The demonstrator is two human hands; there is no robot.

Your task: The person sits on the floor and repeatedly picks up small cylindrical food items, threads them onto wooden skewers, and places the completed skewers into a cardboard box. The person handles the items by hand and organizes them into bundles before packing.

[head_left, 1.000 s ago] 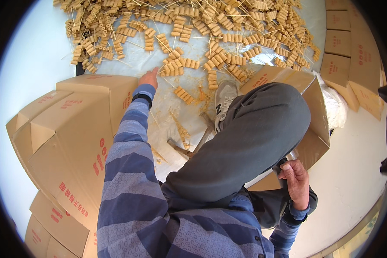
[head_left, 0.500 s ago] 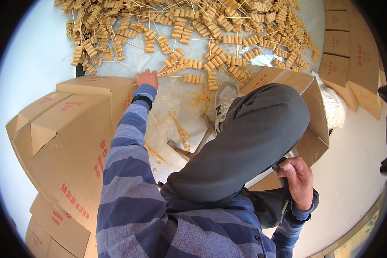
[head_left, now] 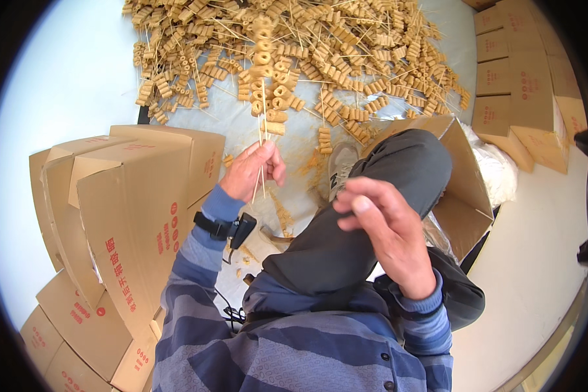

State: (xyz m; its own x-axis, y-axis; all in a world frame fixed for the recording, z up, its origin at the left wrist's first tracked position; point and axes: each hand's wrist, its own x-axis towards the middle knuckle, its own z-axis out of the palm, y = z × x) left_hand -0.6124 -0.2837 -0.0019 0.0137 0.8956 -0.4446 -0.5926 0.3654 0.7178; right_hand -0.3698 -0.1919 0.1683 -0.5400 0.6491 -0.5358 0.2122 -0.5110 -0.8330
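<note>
My left hand (head_left: 251,171) is closed around the bare stick ends of a few skewers (head_left: 262,59). They are threaded with ring-shaped, light-brown rolled pieces and point away from me, raised before the far heap. Where the held pieces overlap the heap, I cannot tell exactly how many skewers there are. My right hand (head_left: 391,238) hovers above my bent leg, its fingers apart and holding nothing. A large heap of similar skewers (head_left: 372,46) covers the far part of the pale sheet.
Cardboard boxes (head_left: 127,228) crowd the left side, and more boxes (head_left: 526,78) are stacked at the far right. Beside my knee stands an open carton (head_left: 467,222) with a white plastic bag (head_left: 496,166) next to it. Orange crumbs (head_left: 281,212) litter the sheet near my shoe (head_left: 341,163).
My left hand has lifted skewers from the near edge of the heap and come toward me. My right hand has risen from beside my leg and moved left, fingers opened.
</note>
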